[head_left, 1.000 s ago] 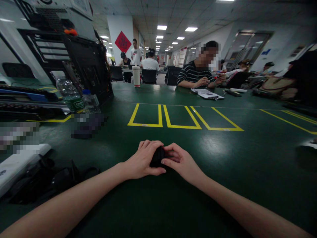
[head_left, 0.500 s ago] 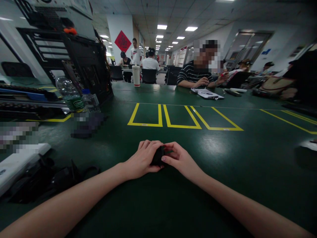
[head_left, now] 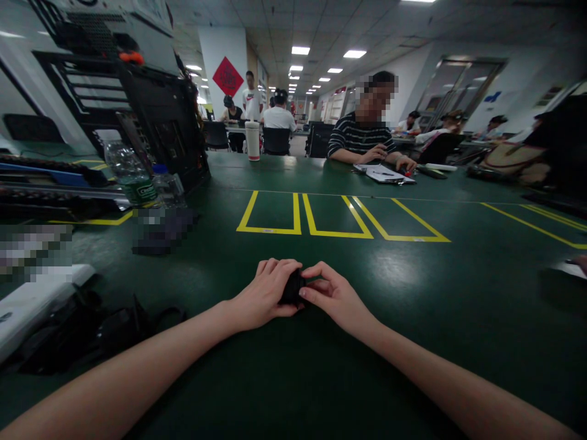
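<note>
A small dark object (head_left: 291, 289) with a black, rounded side sits low over the green table (head_left: 293, 373); most of it is hidden, so I cannot tell its kind. My left hand (head_left: 265, 294) is wrapped over it from the left, fingers on top and thumb along the near side. From the right, my right hand (head_left: 331, 293) touches the object's right end, with thumb and forefinger curved around its edge.
Black straps and gear (head_left: 105, 330) and a white box (head_left: 41, 305) lie at left. Behind them stand plastic bottles (head_left: 128, 171) and a large black frame (head_left: 160, 122). Yellow tape outlines (head_left: 302, 232) mark the table ahead. Across it a person (head_left: 362, 134) sits by a clipboard (head_left: 385, 174).
My hands stay almost in place; the right fingers have shifted slightly at the object's end. The person across has lowered a hand with something red down to the table.
</note>
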Demonstrator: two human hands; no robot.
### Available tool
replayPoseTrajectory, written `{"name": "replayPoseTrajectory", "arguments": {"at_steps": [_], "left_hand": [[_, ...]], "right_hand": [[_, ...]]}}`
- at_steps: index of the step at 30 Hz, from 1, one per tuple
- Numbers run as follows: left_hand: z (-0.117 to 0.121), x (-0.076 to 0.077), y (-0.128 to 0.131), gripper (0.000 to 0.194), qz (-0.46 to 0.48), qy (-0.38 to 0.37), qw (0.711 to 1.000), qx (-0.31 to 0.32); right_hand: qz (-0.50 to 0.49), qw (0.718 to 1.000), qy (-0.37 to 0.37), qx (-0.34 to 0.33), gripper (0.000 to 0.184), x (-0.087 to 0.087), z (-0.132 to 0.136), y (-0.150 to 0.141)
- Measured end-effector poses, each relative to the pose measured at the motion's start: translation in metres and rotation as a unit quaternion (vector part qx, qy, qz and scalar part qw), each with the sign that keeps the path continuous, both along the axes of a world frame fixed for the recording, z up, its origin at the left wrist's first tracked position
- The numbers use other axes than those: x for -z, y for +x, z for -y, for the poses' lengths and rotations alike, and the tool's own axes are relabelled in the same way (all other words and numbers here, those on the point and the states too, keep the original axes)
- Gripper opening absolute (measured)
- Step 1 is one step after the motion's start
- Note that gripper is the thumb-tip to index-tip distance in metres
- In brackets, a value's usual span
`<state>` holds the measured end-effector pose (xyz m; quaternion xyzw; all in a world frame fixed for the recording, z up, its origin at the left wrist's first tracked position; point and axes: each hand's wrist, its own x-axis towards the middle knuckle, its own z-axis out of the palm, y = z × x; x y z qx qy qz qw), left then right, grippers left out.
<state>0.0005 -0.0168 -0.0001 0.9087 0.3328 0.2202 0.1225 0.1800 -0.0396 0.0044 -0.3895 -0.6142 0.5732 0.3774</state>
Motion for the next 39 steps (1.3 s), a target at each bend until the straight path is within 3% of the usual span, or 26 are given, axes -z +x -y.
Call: {"name": "replayPoseTrajectory", "arguments": {"at_steps": [4, 8, 16, 21, 26, 33, 39], "left_hand": [[-0.001, 0.0, 0.0, 0.059, 0.002, -0.002, 1.0, -0.012], [-0.002, 0.0, -0.001, 0.058, 0.001, -0.002, 1.0, -0.012], [-0.001, 0.0, 0.0, 0.059, 0.003, 0.005, 1.0, -0.014], [0.0, 0.0, 0.0, 0.058, 0.004, 0.0, 1.0, -0.012], [-0.001, 0.0, 0.0, 0.058, 0.002, 0.006, 1.0, -0.014], [0.003, -0.007, -0.003, 0.065, 0.012, -0.007, 1.0, 0.013], [0.004, -0.015, -0.01, 0.053, 0.004, -0.057, 0.998, 0.031]], "right_hand": [[0.002, 1.0, -0.006, 0.015, 0.031, 0.001, -0.005, 0.001], [-0.011, 1.0, -0.002, -0.017, 0.027, 0.004, -0.008, 0.002], [-0.028, 1.0, -0.002, -0.009, 0.02, 0.002, -0.004, 0.002], [-0.007, 1.0, -0.007, 0.011, 0.029, 0.004, -0.008, 0.002], [-0.015, 1.0, 0.004, -0.011, 0.027, 0.005, -0.006, 0.002], [0.01, 1.0, 0.018, -0.002, 0.022, 0.001, -0.001, 0.002], [0.017, 0.999, 0.033, 0.003, 0.028, 0.002, 0.0, 0.001]]}}
